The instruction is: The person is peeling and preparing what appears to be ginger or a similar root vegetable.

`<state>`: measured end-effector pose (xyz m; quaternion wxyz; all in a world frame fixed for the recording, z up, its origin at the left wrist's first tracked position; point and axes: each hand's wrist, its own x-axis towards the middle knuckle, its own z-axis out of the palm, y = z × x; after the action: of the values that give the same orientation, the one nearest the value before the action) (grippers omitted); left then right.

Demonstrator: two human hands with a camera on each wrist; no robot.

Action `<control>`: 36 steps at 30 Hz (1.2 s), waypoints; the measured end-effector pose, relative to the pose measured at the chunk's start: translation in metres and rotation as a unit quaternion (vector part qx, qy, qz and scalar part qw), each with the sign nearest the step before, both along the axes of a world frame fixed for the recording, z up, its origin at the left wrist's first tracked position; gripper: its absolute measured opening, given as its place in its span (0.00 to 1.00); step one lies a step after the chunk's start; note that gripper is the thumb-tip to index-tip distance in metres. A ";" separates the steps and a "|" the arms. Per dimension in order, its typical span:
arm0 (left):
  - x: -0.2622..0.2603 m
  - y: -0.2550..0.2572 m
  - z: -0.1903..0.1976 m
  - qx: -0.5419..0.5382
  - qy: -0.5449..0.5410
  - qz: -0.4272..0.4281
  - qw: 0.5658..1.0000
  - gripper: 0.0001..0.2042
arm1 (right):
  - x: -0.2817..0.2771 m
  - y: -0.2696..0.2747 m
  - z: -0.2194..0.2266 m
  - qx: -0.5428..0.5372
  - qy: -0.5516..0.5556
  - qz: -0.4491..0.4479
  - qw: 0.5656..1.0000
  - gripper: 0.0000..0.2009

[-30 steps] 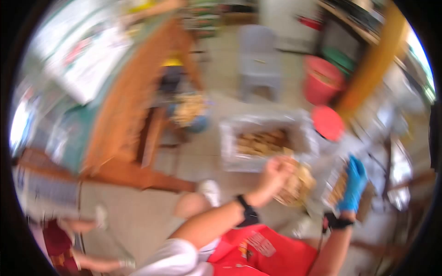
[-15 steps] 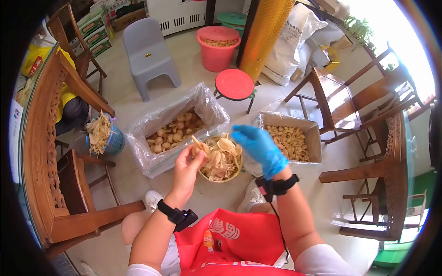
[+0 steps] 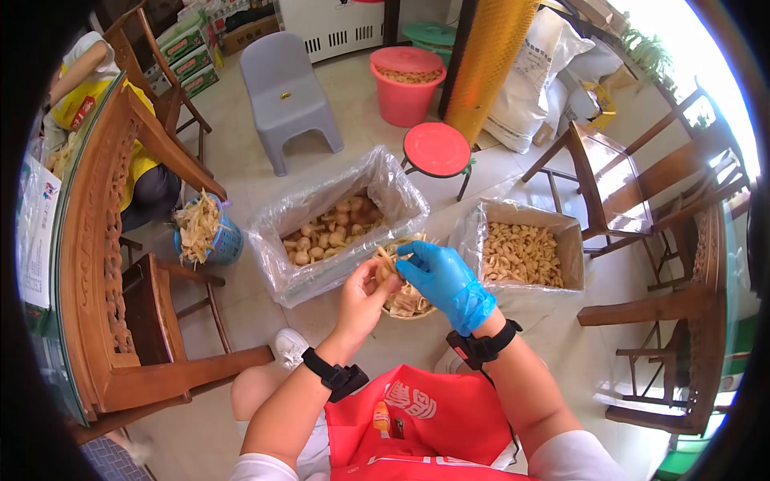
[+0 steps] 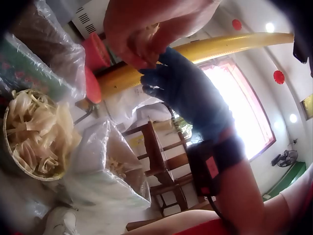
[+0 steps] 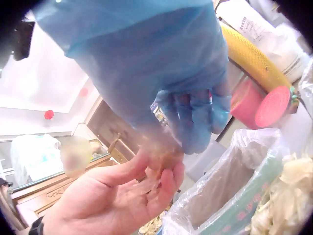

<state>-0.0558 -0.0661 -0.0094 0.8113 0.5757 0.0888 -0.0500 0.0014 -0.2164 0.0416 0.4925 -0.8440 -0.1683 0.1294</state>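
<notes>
My bare left hand [image 3: 359, 305] holds a garlic bulb [image 3: 387, 268] between thumb and fingers, above a round basket [image 3: 413, 316] heaped with papery garlic skins [image 4: 41, 134]. My right hand [image 3: 445, 284], in a blue glove, meets it from the right, its thumb and fingertips pinching the top of the bulb. In the right wrist view the gloved fingers curl over the bulb [image 5: 164, 159], which is blurred and partly covered. Behind the basket, a plastic-lined box [image 3: 385, 164] contains whole garlic bulbs [image 3: 305, 244]. To the right, another lined box [image 3: 573, 248] contains loose cloves [image 3: 521, 252].
A red round stool [image 3: 437, 150] and a grey plastic chair [image 3: 285, 92] stand beyond the boxes. At left are a blue bucket of skins [image 3: 228, 240] and a carved wooden table [image 3: 96, 240], with a person in yellow behind it. A wooden chair [image 3: 597, 180] stands at right.
My right hand has come from over the clove box, across to the left, and now pinches at the bulb. The left hand keeps holding it near the basket. The head view has shifted.
</notes>
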 end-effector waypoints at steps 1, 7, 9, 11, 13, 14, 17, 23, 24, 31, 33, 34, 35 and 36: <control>0.000 -0.001 0.000 0.004 -0.002 0.006 1.000 0.13 | -0.001 0.001 0.000 0.008 -0.009 -0.008 1.000 0.09; 0.002 -0.004 0.000 0.001 -0.034 0.028 0.999 0.11 | 0.003 0.004 -0.029 0.063 0.047 -0.090 0.993 0.09; 0.005 -0.004 0.006 0.007 -0.041 0.036 0.998 0.11 | 0.005 0.003 -0.030 0.092 0.107 -0.114 0.983 0.09; 0.007 -0.007 0.010 0.010 -0.050 0.039 0.998 0.11 | 0.007 0.003 -0.020 0.117 0.164 -0.142 0.969 0.10; 0.008 -0.009 0.012 0.010 -0.061 0.068 0.996 0.10 | 0.009 0.001 -0.012 0.176 0.214 -0.155 0.948 0.10; 0.010 -0.009 0.013 0.008 -0.061 0.065 0.996 0.10 | 0.010 0.000 -0.013 0.175 0.213 -0.158 0.948 0.10; 0.011 -0.009 0.013 -0.014 -0.074 0.076 0.994 0.11 | 0.014 -0.002 -0.017 0.239 0.257 -0.171 0.920 0.09; 0.010 -0.008 0.014 -0.031 -0.044 0.065 0.996 0.11 | 0.039 -0.033 -0.011 0.281 0.142 -0.256 0.914 0.08; 0.009 -0.009 0.017 -0.033 -0.043 0.049 0.997 0.10 | 0.039 -0.038 -0.011 0.280 0.141 -0.257 0.914 0.08; 0.005 -0.006 -0.007 0.016 -0.032 0.006 0.999 0.13 | 0.027 -0.035 -0.020 0.223 0.105 -0.179 0.952 0.09; 0.007 -0.011 -0.009 0.067 -0.013 0.002 0.998 0.13 | 0.021 -0.032 -0.032 0.244 0.116 -0.163 0.949 0.09; 0.008 -0.017 -0.006 0.067 -0.016 0.016 0.997 0.13 | 0.017 -0.030 -0.021 0.251 0.137 -0.155 0.946 0.09; 0.012 -0.015 -0.010 0.060 0.008 -0.020 0.998 0.15 | 0.023 -0.033 -0.045 0.214 0.076 -0.126 0.966 0.09; 0.022 -0.018 -0.007 0.076 -0.008 -0.013 0.997 0.14 | 0.022 -0.029 -0.019 0.175 0.127 -0.131 0.968 0.10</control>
<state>-0.0343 -0.0838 -0.0164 0.7650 0.6374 0.0786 -0.0494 0.0233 -0.2456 0.0224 0.6622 -0.7363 -0.0129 0.1384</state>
